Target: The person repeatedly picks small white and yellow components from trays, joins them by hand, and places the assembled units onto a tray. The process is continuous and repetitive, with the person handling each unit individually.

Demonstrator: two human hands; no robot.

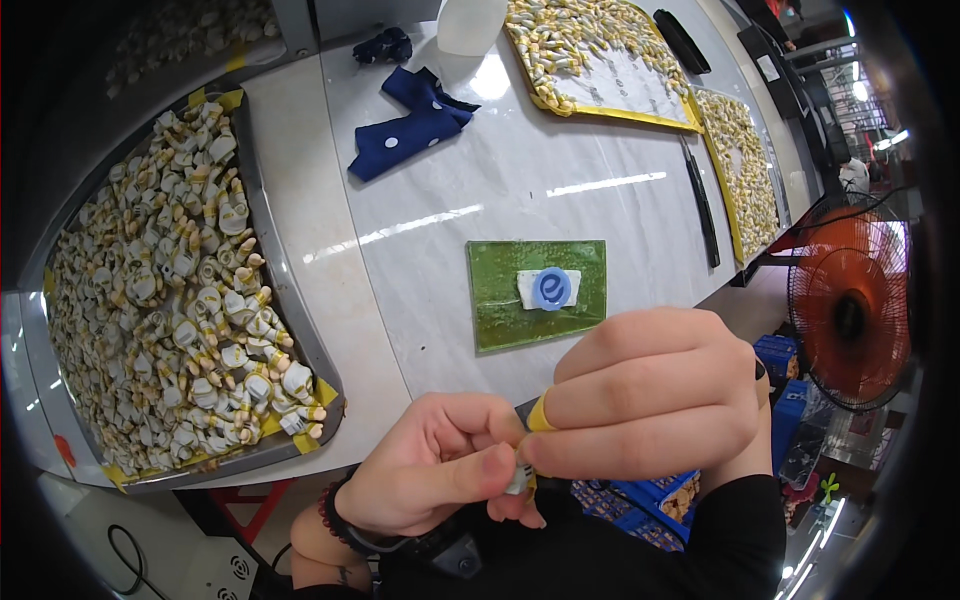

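Note:
Just in front of my body, my left hand (435,462) pinches a small white figurine piece (519,480) between thumb and fingers. Over it comes my right hand (640,395), fingers curled, a yellow band (541,412) around one finger. Its fingertips meet the piece; whether they grip it or something tiny is hidden behind the knuckles. Beyond the hands lies a green rectangular pad (495,315), and on its middle sits a white block (526,288) with a round blue cap or disc (551,288) on top.
At left stands a grey tray (330,395) heaped with small white-and-yellow figurines (170,300). Yellow-edged trays (600,118) of small pieces fill the far right. Dark blue dotted cloth (410,130), a white cup (468,25) and a black pen-like tool (702,205) lie around. An orange fan (835,265) stands right.

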